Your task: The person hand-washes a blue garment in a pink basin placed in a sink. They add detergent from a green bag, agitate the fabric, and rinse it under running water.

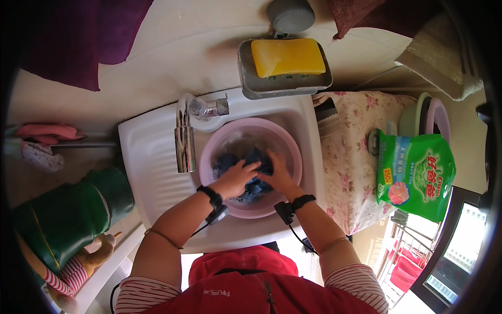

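A wet dark blue cloth (pixel 254 158) lies bunched in sudsy water inside a pink plastic basin (pixel 294 145). My left hand (pixel 235 180) comes in from the lower left, its fingers curled on the cloth. From the other side my right hand (pixel 278 175) grips the same cloth between thumb and fingers, its fingertips slightly blurred. The two hands are close together near the middle of the basin. Part of the cloth is hidden beneath them. The basin stands in a white sink (pixel 149 157), beside a chrome faucet (pixel 184 141) on its left.
Above the sink a grey soap dish (pixel 285 86) holds a yellow soap bar (pixel 287 56). To the right, a floral-covered surface (pixel 345 157) bears a green detergent bag (pixel 415 172) and stacked basins (pixel 439 118). Towels (pixel 89 42) hang overhead; a green bundle (pixel 73 214) is at left.
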A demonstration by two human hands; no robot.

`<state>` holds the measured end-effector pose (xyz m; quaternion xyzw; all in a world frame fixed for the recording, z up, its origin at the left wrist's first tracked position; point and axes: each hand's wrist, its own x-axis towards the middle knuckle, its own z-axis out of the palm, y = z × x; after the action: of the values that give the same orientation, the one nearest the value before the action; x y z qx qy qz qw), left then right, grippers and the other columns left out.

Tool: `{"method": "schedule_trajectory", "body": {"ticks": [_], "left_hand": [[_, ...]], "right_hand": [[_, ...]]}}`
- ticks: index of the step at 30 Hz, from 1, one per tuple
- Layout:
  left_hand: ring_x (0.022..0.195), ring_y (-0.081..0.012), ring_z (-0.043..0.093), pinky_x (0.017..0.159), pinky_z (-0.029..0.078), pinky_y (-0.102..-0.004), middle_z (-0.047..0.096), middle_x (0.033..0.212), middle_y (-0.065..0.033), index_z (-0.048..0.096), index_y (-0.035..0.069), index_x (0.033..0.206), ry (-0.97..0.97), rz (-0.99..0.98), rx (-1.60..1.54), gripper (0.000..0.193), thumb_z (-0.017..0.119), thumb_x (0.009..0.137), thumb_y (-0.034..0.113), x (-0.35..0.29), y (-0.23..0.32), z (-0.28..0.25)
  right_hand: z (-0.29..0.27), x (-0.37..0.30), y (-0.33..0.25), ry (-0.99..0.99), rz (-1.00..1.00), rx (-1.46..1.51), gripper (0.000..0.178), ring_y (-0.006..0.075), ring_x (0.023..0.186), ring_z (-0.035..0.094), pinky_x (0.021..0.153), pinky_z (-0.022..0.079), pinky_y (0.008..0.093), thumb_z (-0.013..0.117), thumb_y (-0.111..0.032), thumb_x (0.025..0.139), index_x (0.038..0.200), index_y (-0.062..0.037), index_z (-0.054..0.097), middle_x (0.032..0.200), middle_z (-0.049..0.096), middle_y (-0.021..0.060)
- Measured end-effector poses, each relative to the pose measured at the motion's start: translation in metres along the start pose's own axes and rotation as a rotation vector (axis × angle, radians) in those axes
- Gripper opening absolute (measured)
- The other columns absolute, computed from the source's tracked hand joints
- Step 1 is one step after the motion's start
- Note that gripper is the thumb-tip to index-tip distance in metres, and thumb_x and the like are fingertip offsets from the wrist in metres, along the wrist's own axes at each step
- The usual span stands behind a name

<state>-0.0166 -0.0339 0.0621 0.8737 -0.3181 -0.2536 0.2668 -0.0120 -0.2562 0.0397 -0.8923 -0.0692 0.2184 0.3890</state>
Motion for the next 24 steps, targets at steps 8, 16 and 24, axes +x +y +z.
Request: {"method": "schedule_trajectory", "body": {"ticks": [8,16,24], "left_hand": [[0.135,-0.0525,0.026,0.104,0.032,-0.0607,0.005,0.153,-0.0314,0.018,0.030,0.151,0.071,-0.571,-0.224,0.117,0.089,0.058,0.025,-0.018,-0.025,0.027],[0.120,-0.0455,0.047,0.101,0.041,-0.0446,0.036,0.139,-0.0278,0.044,0.009,0.136,0.124,-0.748,-0.316,0.091,0.088,0.058,0.025,0.038,-0.087,0.043],[0.118,-0.0408,0.043,0.103,0.040,-0.0443,0.042,0.140,-0.0123,0.056,0.017,0.127,0.182,-0.011,-0.169,0.067,0.074,0.065,0.000,0.002,-0.015,0.001]], "right_hand": [[0.069,-0.002,-0.009,-0.449,0.130,-0.397,0.114,0.0506,0.132,0.032,0.095,0.046,0.0545,0.086,-0.043,0.060,0.147,-0.0045,0.024,0.145,0.026,0.0341],[0.036,0.088,0.020,-0.439,0.299,-0.112,0.084,0.0391,0.121,0.049,0.100,0.042,0.0429,0.083,-0.024,0.064,0.135,-0.0009,0.045,0.135,0.048,0.0239],[-0.017,0.041,0.004,-0.033,0.426,0.855,0.073,0.0344,0.118,0.052,0.100,0.042,0.0384,0.081,-0.021,0.068,0.132,-0.0086,0.047,0.130,0.051,0.0238]]}}
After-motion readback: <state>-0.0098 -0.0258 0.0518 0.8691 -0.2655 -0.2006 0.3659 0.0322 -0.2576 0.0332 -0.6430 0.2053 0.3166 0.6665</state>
